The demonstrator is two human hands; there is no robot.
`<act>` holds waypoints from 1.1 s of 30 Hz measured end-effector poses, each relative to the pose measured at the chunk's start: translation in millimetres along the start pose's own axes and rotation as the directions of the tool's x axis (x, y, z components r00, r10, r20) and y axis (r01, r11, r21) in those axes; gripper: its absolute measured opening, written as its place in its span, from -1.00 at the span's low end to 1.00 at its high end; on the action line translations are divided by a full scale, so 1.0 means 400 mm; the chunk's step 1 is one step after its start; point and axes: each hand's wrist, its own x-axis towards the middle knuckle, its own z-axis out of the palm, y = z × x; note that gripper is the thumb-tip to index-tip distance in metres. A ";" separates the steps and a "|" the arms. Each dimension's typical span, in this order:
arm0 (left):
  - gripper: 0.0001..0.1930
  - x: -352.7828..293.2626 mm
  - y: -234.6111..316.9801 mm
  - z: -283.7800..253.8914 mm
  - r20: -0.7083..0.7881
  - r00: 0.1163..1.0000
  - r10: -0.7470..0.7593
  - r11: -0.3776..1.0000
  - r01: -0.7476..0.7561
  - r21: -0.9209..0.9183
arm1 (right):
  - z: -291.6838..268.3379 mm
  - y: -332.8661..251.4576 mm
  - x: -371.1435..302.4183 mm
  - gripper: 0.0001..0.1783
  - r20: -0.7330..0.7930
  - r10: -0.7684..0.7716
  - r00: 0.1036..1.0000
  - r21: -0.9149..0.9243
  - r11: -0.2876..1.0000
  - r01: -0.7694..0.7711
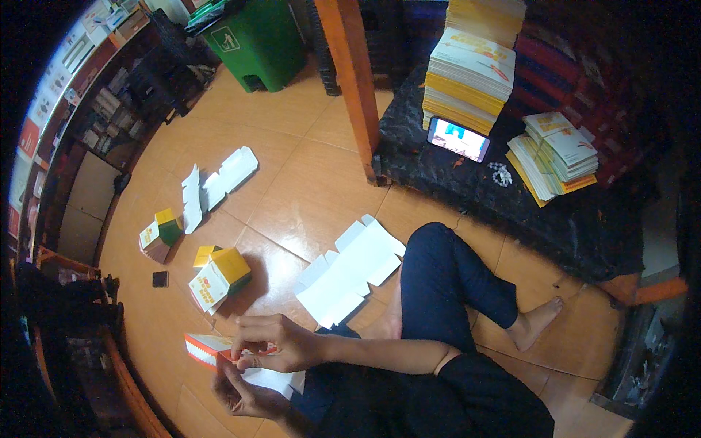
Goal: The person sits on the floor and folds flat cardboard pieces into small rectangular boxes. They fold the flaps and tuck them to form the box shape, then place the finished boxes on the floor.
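Note:
My right hand [281, 343] reaches in from the right with bent fingers, pinching the edge of a partly folded carton [202, 349]. The carton shows an orange-red border and a white flap [277, 381] over my lap. Just below, my left hand [252, 400] has its thumb and fingertips on the same edge, close to the right fingertips. The exact contact between the fingers is partly hidden. A flat, white carton blank [350, 271] with cut flaps lies on the floor beside my bent leg.
Yellow and white folded boxes [232, 267] stand beyond my hands, with a small dark square [160, 279] nearby. More white blanks [230, 177] lie farther off. A low dark platform [409, 157] holds carton stacks [467, 87], a lit phone [458, 139] and a tied bundle [558, 150]. An orange post [350, 80] and green bin [255, 44] stand behind.

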 end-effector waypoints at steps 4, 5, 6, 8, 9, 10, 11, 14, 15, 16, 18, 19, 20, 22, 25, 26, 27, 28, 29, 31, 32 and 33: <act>-0.73 -0.004 0.001 0.002 -0.007 1.000 -0.030 0.999 0.030 -0.035 | 0.010 0.000 -0.004 -0.82 -0.044 -0.061 0.997 -0.006 0.998 0.061; -0.72 -0.008 0.002 0.004 0.008 1.000 -0.026 0.997 0.027 -0.077 | 0.012 0.001 -0.004 -0.82 -0.062 -0.085 0.994 -0.013 0.996 0.084; -0.72 -0.012 0.003 0.007 -0.023 0.998 -0.051 0.998 0.050 -0.044 | 0.014 0.001 -0.005 -0.83 -0.080 -0.105 0.991 -0.022 0.994 0.103; -0.70 -0.020 0.010 0.015 -0.036 0.997 -0.064 0.997 0.062 -0.050 | 0.015 0.004 -0.005 -0.83 -0.100 -0.130 0.986 -0.044 0.991 0.126; -0.71 -0.024 0.015 0.019 -0.051 0.996 -0.075 0.997 0.073 -0.040 | 0.015 0.005 -0.005 -0.84 -0.103 -0.137 0.985 -0.056 0.990 0.132; -0.71 -0.027 0.020 0.023 -0.052 0.995 -0.082 0.995 0.079 -0.057 | 0.015 0.007 -0.006 -0.85 -0.112 -0.147 0.983 -0.064 0.988 0.141; -0.71 -0.030 0.026 0.026 -0.041 0.995 -0.095 0.992 0.092 -0.083 | 0.014 0.009 -0.006 -0.85 -0.100 -0.143 0.985 -0.069 0.988 0.137; -0.72 -0.040 0.042 0.031 -0.029 0.998 -0.053 0.999 0.053 -0.001 | 0.014 0.014 -0.006 -0.84 -0.092 -0.144 0.985 -0.074 0.988 0.137; -0.72 -0.041 0.044 0.032 -0.043 0.996 -0.077 0.997 0.078 0.025 | 0.014 0.016 -0.006 -0.84 -0.095 -0.145 0.985 -0.075 0.988 0.138; -0.73 -0.041 0.046 0.033 -0.031 0.996 -0.079 0.996 0.080 0.027 | 0.013 0.019 -0.006 -0.84 -0.097 -0.145 0.985 -0.080 0.987 0.137; -0.74 -0.040 0.044 0.032 -0.016 0.996 -0.085 0.995 0.086 0.045 | 0.013 0.023 -0.006 -0.84 -0.096 -0.084 0.992 -0.022 0.996 0.082; -0.74 -0.038 0.041 0.032 -0.010 0.996 -0.089 0.994 0.089 0.061 | 0.013 0.026 -0.006 -0.84 -0.093 -0.052 0.994 0.004 0.999 0.053; -0.74 -0.036 0.038 0.031 0.006 0.995 -0.096 0.994 0.095 0.061 | 0.013 0.028 -0.006 -0.84 -0.084 -0.038 0.996 0.010 0.999 0.039; -0.74 -0.031 0.028 0.030 0.007 0.995 -0.097 0.994 0.097 0.045 | 0.012 0.032 -0.006 -0.85 -0.076 -0.008 0.997 0.022 1.000 0.010; -0.76 -0.029 0.014 0.024 0.011 0.995 -0.100 0.995 0.099 0.019 | 0.015 0.037 -0.007 -0.87 -0.056 0.055 0.997 0.102 0.994 -0.049; -0.76 -0.029 0.009 0.022 0.034 0.996 -0.086 0.996 0.087 -0.015 | 0.015 0.038 -0.008 -0.87 -0.062 0.037 0.997 0.067 0.997 -0.033; -0.76 -0.029 0.005 0.019 0.004 0.993 -0.117 0.993 0.116 0.028 | 0.017 0.040 -0.009 -0.87 -0.060 0.025 0.998 0.035 0.999 -0.023; -0.75 -0.030 0.000 0.015 -0.003 0.991 -0.134 0.990 0.134 0.041 | 0.019 0.041 -0.010 -0.87 -0.056 0.013 0.998 0.002 1.000 -0.013; -0.75 -0.031 -0.004 0.012 -0.003 0.988 -0.155 0.987 0.155 0.036 | 0.021 0.044 -0.012 -0.87 -0.057 -0.022 0.998 -0.075 0.997 0.017; -0.76 -0.033 -0.011 0.008 0.001 0.996 -0.084 0.990 0.084 0.109 | 0.027 0.049 -0.017 -0.86 -0.050 -0.090 0.995 -0.232 0.970 0.076; -0.76 -0.033 -0.013 0.006 0.012 0.997 -0.070 0.989 0.068 0.132 | 0.031 0.053 -0.019 -0.86 -0.057 -0.121 0.991 -0.286 0.953 0.100; -0.75 -0.034 -0.014 0.006 0.022 0.996 -0.085 0.991 0.082 0.106 | 0.036 0.058 -0.022 -0.86 -0.059 -0.150 0.987 -0.342 0.932 0.121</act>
